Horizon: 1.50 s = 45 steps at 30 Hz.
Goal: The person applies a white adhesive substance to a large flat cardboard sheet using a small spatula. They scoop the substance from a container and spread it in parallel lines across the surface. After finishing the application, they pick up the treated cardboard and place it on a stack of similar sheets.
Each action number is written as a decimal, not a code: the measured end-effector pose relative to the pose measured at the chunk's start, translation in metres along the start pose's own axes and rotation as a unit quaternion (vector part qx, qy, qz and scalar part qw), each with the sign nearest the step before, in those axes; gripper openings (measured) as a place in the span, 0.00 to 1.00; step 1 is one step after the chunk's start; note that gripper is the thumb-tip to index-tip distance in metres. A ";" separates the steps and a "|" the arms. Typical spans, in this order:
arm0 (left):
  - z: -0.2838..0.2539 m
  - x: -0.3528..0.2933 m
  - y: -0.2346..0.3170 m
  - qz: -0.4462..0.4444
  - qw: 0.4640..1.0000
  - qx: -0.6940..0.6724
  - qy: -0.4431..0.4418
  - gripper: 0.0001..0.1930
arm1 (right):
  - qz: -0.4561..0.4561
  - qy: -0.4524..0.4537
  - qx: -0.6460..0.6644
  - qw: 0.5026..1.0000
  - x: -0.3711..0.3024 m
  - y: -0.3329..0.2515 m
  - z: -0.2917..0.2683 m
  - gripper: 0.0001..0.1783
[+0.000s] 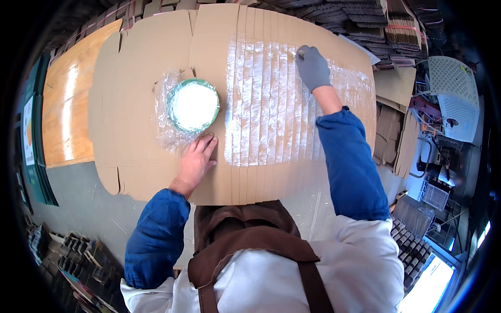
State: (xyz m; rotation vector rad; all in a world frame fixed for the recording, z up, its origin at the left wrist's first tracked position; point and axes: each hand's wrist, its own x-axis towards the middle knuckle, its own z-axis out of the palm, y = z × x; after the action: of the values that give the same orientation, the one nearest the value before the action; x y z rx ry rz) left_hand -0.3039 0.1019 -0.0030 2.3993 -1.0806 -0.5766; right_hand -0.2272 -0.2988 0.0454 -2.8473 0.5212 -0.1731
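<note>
Large brown cardboard sheets (151,47) lie in front of me, overlapping in narrow stepped strips toward the right. White paste (263,109) is smeared in streaks across these strips. My right hand (313,68), in a grey glove, is closed at the far part of the smeared area; what its fingers hold is hidden. My left hand (197,159) is bare and rests on the cardboard with its fingers stretched out. Just beyond those fingertips stands a round green-rimmed tub (180,127) of bright white stuff. Crumpled clear plastic film (166,117) surrounds the tub's left and near sides.
A glossy wooden board (70,99) shows at the left, beside dark green panels (39,135). Stacks of folded cardboard (365,21) stand along the far side and far right. White perforated baskets (453,96) sit at the right. Grey floor (86,182) shows on the near left.
</note>
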 end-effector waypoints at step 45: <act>0.012 -0.007 -0.007 0.024 1.000 0.012 0.014 0.38 | -0.034 -0.065 0.070 0.995 -0.115 -0.077 -0.001 0.10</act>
State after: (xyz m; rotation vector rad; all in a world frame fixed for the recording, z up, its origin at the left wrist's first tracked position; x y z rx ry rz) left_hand -0.3104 0.1095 -0.0150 2.3876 -1.1374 -0.5144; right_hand -0.3081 -0.1874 0.0577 -2.7176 0.3714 -0.0339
